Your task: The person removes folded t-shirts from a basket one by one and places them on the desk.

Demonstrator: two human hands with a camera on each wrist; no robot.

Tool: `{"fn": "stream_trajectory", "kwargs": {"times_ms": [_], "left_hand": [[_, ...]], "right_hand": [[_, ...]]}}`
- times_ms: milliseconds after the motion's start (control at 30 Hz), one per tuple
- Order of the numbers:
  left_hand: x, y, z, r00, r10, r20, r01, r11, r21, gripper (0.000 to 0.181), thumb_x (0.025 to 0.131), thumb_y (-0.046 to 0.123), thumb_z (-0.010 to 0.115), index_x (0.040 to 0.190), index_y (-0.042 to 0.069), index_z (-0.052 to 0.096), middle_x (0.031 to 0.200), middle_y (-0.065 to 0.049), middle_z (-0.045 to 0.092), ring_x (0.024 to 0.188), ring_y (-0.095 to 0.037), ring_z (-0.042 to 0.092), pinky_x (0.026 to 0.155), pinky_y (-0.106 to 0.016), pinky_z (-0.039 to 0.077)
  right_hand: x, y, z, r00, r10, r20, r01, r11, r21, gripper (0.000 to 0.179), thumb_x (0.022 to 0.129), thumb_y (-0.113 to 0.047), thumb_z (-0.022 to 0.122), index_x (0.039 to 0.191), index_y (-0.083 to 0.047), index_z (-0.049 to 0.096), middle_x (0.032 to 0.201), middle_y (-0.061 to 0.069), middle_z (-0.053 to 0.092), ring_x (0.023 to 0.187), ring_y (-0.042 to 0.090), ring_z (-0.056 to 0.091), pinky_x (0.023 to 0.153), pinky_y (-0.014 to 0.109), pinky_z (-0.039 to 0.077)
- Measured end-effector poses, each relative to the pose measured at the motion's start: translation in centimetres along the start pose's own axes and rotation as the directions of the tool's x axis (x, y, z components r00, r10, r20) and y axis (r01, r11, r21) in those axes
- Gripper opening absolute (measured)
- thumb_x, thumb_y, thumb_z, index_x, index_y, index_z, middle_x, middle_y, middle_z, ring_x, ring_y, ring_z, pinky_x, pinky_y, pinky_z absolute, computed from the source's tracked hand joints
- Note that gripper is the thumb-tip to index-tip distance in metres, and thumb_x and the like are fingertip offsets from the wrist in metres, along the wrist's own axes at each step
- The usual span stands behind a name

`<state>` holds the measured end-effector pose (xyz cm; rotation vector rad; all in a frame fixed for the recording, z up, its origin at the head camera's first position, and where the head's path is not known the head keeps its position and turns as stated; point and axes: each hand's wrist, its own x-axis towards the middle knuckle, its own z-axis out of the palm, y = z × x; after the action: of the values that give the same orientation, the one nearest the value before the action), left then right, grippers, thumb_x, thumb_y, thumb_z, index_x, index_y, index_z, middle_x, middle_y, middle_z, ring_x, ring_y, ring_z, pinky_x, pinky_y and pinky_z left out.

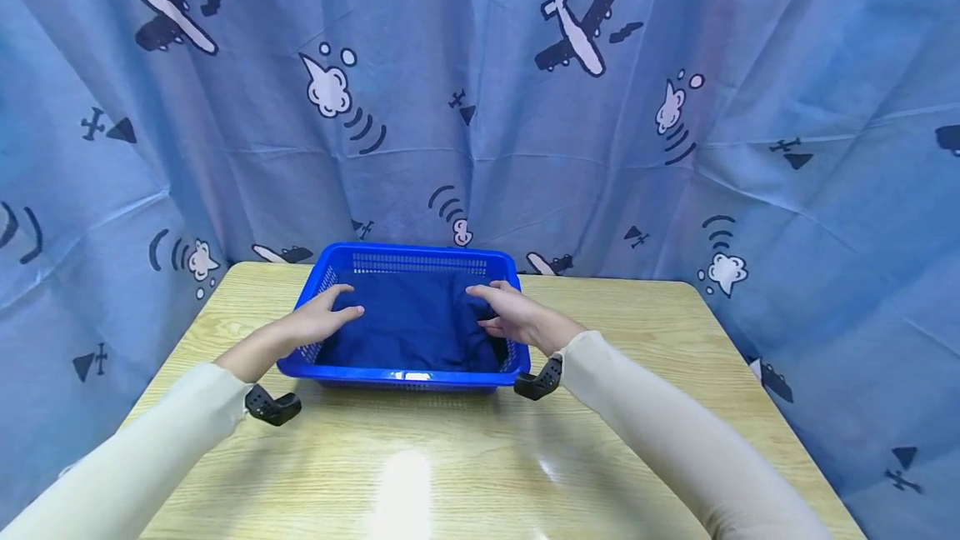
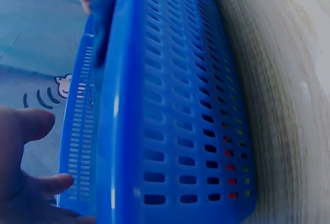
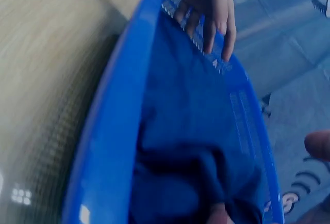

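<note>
A blue plastic basket (image 1: 352, 372) with slotted walls stands on the table, a dark blue cloth (image 1: 401, 315) spread inside it. Over the basket's left end is my left hand (image 1: 318, 322), thumb and fingers apart, holding nothing. My right hand (image 1: 517, 315) reaches over the right end with its fingers spread. In the right wrist view a fingertip of it appears at a bunched fold of the cloth (image 3: 180, 105); whether it presses there I cannot tell. Small red and yellow-green patches show through the wall slots in the left wrist view, their source hidden.
The light wood table (image 1: 637, 415) extends in front of the basket and to its right. A blue curtain (image 1: 480, 107) printed with airplanes hangs behind and along both sides. Each wrist carries a black bracket, such as the left one (image 1: 272, 407).
</note>
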<state>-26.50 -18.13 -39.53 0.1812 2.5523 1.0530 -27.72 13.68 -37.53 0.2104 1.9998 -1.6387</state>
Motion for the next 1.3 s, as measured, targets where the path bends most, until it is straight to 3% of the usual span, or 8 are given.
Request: {"fn": "stream_trajectory", "kwargs": {"times_ms": [167, 333, 600, 800, 1000, 1067, 1167, 1300], "left_hand": [[0.0, -0.1, -0.5, 0.999, -0.054, 0.009, 0.055, 0.991, -0.126, 0.069, 0.107, 0.037, 0.042, 0.16, 0.004, 0.012, 0.163, -0.034, 0.015, 0.146, -0.059, 0.025, 0.11, -0.073, 0.034], [0.0, 0.1, -0.4, 0.997, -0.073, 0.027, 0.075, 0.992, -0.105, 0.07, 0.107, 0.038, 0.043, 0.16, 0.005, 0.012, 0.163, -0.034, 0.015, 0.147, -0.058, 0.024, 0.111, -0.073, 0.033], [0.3, 0.2, -0.1, 0.993, -0.108, 0.037, 0.112, 0.984, -0.136, 0.068, 0.106, 0.038, 0.043, 0.16, 0.007, 0.014, 0.165, -0.032, 0.013, 0.148, -0.056, 0.024, 0.111, -0.071, 0.036], [0.2, 0.1, -0.8, 0.995, -0.097, 0.015, 0.098, 0.967, -0.235, 0.067, 0.107, 0.034, 0.043, 0.159, 0.004, 0.014, 0.163, -0.034, 0.016, 0.147, -0.056, 0.025, 0.112, -0.07, 0.034], [0.2, 0.2, -1.1, 0.993, -0.113, 0.02, 0.113, 0.934, -0.339, 0.069, 0.106, 0.033, 0.047, 0.16, 0.007, 0.012, 0.165, -0.03, 0.017, 0.147, -0.053, 0.029, 0.118, -0.066, 0.031], [0.3, 0.2, -1.2, 0.992, -0.12, 0.044, 0.128, 0.929, -0.348, 0.071, 0.105, 0.035, 0.049, 0.161, 0.01, 0.012, 0.165, -0.029, 0.017, 0.147, -0.052, 0.029, 0.119, -0.066, 0.029], [0.6, 0.1, -1.2, 0.99, -0.117, 0.08, 0.136, 0.937, -0.322, 0.07, 0.105, 0.035, 0.05, 0.161, 0.013, 0.014, 0.166, -0.029, 0.014, 0.148, -0.053, 0.025, 0.119, -0.068, 0.026], [1.1, -0.1, -0.9, 0.991, -0.094, 0.095, 0.115, 0.962, -0.247, 0.067, 0.105, 0.035, 0.05, 0.16, 0.013, 0.02, 0.166, -0.03, 0.012, 0.15, -0.054, 0.02, 0.117, -0.071, 0.024]], "right_hand": [[0.1, -0.4, 0.3, 1.0, -0.005, 0.028, 0.008, 0.994, -0.11, 0.085, 0.102, -0.038, 0.055, 0.163, -0.013, 0.001, 0.17, 0.016, 0.009, 0.153, 0.041, 0.026, 0.126, 0.056, 0.024], [-0.6, -1.0, 1.6, 0.999, -0.044, 0.005, 0.044, 0.968, -0.248, 0.084, 0.1, -0.042, 0.056, 0.164, -0.015, 0.009, 0.172, 0.012, 0.004, 0.159, 0.038, 0.004, 0.126, 0.063, 0.008], [0.8, -0.4, 1.6, 0.999, 0.031, -0.045, -0.038, 0.985, -0.17, 0.086, 0.099, -0.039, 0.057, 0.164, -0.018, 0.003, 0.171, 0.016, 0.001, 0.158, 0.042, 0.005, 0.124, 0.066, 0.011], [1.5, -0.4, 0.6, 0.999, -0.001, -0.035, -0.001, 0.999, -0.046, 0.088, 0.1, -0.029, 0.06, 0.163, -0.021, -0.002, 0.171, 0.016, 0.005, 0.156, 0.042, 0.015, 0.127, 0.059, 0.015], [1.8, -0.5, 0.2, 1.0, 0.002, 0.012, -0.003, 0.999, 0.033, 0.092, 0.1, -0.024, 0.063, 0.163, -0.025, -0.005, 0.167, 0.016, 0.017, 0.132, 0.033, 0.047, 0.12, 0.046, 0.032], [2.0, -0.4, 0.2, 1.0, -0.003, 0.025, 0.002, 1.0, 0.009, 0.093, 0.1, -0.025, 0.063, 0.163, -0.025, -0.005, 0.158, 0.015, 0.032, 0.114, 0.026, 0.054, 0.115, 0.043, 0.036], [2.0, -0.2, 0.3, 0.999, -0.007, 0.049, 0.01, 0.998, -0.062, 0.095, 0.098, -0.027, 0.066, 0.163, -0.028, -0.004, 0.129, 0.011, 0.046, 0.088, 0.019, 0.05, 0.103, 0.04, 0.04], [1.9, 0.0, 0.3, 0.996, -0.018, 0.083, 0.032, 0.984, -0.173, 0.094, 0.097, -0.027, 0.068, 0.163, -0.035, 0.002, 0.133, 0.012, 0.04, 0.082, 0.02, 0.042, 0.097, 0.041, 0.037]]}}
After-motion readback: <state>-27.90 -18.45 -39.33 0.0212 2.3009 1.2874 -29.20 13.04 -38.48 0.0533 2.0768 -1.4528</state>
